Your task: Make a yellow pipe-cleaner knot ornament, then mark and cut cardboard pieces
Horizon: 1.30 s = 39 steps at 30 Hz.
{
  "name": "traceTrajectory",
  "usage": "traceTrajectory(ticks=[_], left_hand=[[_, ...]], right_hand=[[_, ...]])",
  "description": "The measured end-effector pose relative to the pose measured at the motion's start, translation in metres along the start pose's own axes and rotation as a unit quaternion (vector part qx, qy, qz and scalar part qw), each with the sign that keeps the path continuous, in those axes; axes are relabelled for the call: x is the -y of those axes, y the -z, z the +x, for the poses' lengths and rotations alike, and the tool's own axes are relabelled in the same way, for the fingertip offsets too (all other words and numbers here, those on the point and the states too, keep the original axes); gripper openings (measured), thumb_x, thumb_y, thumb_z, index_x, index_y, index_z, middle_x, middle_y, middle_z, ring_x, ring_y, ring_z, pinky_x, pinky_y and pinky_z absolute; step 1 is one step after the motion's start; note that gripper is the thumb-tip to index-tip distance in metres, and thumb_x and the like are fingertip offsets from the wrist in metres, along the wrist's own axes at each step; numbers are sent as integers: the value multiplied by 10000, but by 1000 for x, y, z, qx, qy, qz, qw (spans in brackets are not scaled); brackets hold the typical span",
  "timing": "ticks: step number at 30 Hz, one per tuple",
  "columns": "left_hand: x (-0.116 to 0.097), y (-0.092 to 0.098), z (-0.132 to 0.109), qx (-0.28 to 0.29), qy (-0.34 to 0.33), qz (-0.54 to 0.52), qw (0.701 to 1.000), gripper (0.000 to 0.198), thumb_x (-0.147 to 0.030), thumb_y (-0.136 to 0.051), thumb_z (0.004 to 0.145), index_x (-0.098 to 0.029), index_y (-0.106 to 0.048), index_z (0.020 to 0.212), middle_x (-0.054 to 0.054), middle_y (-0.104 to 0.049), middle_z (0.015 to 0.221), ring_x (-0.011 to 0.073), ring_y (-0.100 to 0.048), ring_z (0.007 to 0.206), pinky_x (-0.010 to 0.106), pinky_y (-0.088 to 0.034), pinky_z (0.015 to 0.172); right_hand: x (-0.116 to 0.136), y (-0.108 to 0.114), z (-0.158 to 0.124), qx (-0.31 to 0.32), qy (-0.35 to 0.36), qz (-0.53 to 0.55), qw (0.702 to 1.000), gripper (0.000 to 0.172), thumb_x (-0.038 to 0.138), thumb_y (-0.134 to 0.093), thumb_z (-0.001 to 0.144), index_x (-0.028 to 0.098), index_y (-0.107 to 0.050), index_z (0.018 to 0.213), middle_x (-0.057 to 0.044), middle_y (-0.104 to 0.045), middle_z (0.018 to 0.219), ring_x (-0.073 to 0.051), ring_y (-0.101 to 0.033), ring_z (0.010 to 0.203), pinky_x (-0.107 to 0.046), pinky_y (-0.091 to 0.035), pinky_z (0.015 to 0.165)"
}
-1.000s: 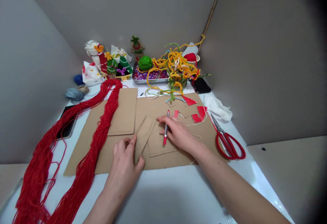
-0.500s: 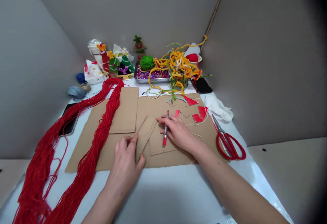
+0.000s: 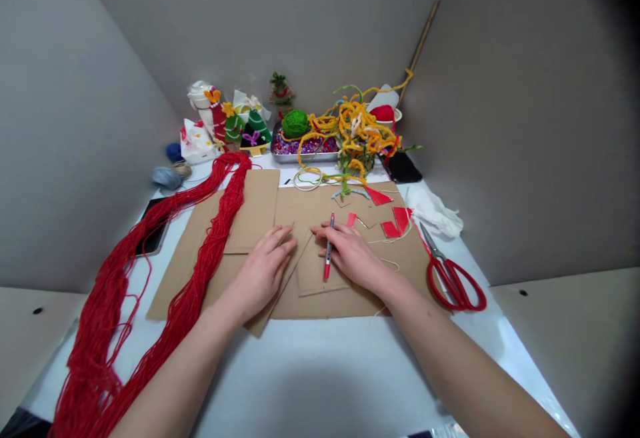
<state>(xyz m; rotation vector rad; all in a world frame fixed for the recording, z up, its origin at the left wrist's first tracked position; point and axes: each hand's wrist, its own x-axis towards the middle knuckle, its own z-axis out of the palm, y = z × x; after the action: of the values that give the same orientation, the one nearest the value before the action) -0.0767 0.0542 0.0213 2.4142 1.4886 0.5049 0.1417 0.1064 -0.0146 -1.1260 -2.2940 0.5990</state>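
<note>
My left hand [image 3: 263, 269] lies over a narrow cardboard strip [image 3: 262, 324], its fingers bent toward the strip's upper end; the strip slants down-left past the big sheet's front edge. In my right hand [image 3: 350, 251] is a marker [image 3: 329, 251] with a red end, held between the fingers, while a fingertip touches the strip's top corner. A smaller cardboard piece [image 3: 320, 277] sits partly under the strip. Both rest on a large cardboard sheet [image 3: 310, 308]. Another cardboard rectangle [image 3: 257, 211] lies behind my left hand.
Red yarn [image 3: 195, 278] runs down the left side, over a phone [image 3: 153, 238]. Red scissors [image 3: 453, 281] lie at the right, near white tissue [image 3: 435, 213] and red scraps [image 3: 380, 196]. Behind are a bead tray [image 3: 305, 157] and tangled orange yarn [image 3: 363, 128].
My left hand has moved up along the strip, from its lower side to near its upper end. The view has shifted slightly, and my right hand still holds the marker.
</note>
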Motion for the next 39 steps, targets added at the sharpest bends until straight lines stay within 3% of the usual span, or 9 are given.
traceTrajectory(ticks=[3, 7, 11, 18, 31, 39], left_hand=[[13, -9, 10, 39, -30, -36, 998, 411, -155, -317, 926, -204, -526, 1277, 94, -466, 1405, 205, -340, 1348, 475, -326, 1087], [18, -20, 8, 31, -32, -53, 998, 420, -149, -350, 918, -221, -504, 1302, 84, -465, 1406, 193, -334, 1352, 466, -330, 1086], [16, -20, 6, 30, -32, -43, 998, 420, -131, -361, 910, -214, -517, 1292, 88, -462, 1408, 197, -346, 1346, 454, -326, 1092], [18, -23, 5, 26, -39, -30, 998, 435, -123, -364, 906, -216, -495, 1311, 89, -454, 1415, 202, -332, 1353, 464, -325, 1091], [17, -26, 4, 34, -30, -2, 999, 400, -161, -354, 926, -168, -511, 1295, 107, -441, 1423, 209, -324, 1356, 438, -316, 1101], [17, -33, 3, 20, -21, 17, 999, 386, -182, -339, 937, -163, -526, 1274, 113, -446, 1418, 223, -339, 1347, 459, -329, 1093]], right_hand=[[0, 0, 0, -2, -2, 4, 1000, 337, 142, -580, 834, 240, -560, 1156, -85, -616, 1163, -217, -514, 1170, -398, -407, 954], [1, 5, -1, -12, -2, 32, 999, 355, 141, -590, 833, 236, -543, 1172, -80, -638, 1127, -207, -557, 1103, -381, -436, 919], [2, 11, -5, -36, 0, 44, 998, 312, 140, -592, 837, 242, -561, 1130, -67, -642, 1124, -203, -549, 1119, -383, -421, 941], [-1, 11, -9, 16, -10, 37, 999, 358, 240, -669, 800, 227, -561, 1141, -96, -621, 1166, -235, -529, 1158, -399, -438, 925], [-2, 9, -9, 17, -14, 48, 999, 230, 239, -665, 804, 220, -572, 1014, -82, -633, 1143, -234, -526, 1154, -386, -439, 918], [-2, 10, -9, 18, -16, 59, 998, 290, 234, -674, 794, 233, -580, 1068, -83, -637, 1141, -231, -524, 1161, -397, -430, 936]])
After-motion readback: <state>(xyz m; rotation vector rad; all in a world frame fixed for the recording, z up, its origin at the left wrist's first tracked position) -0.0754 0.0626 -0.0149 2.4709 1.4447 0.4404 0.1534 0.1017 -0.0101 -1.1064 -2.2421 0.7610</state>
